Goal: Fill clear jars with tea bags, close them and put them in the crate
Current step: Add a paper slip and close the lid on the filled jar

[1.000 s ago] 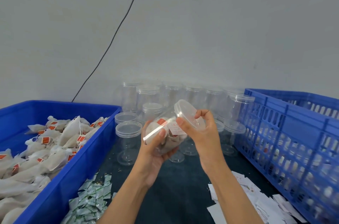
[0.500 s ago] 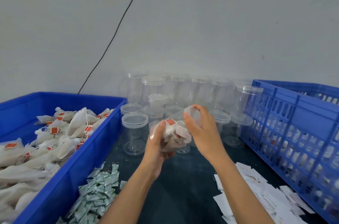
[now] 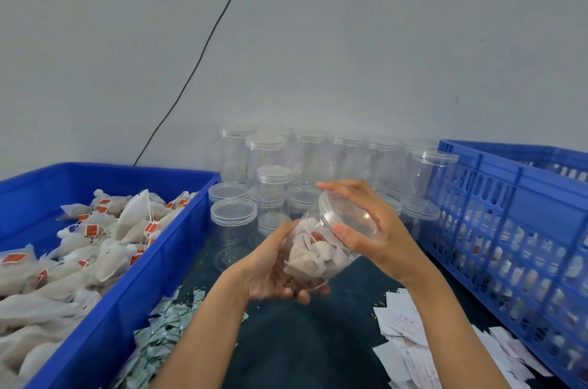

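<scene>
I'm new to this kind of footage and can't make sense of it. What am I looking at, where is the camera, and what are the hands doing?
There is no machine here: a person wears a camera on the head, which looks forward and down at the two bare hands. The left hand cradles a clear jar full of tea bags, tilted. The right hand is wrapped round its lid at the jar's mouth. On the left stands a blue bin of loose tea bags. By the wall behind stand empty jars with lids on. On the right is a blue crate. On the dark surface lie small green packets and white paper slips.
</scene>
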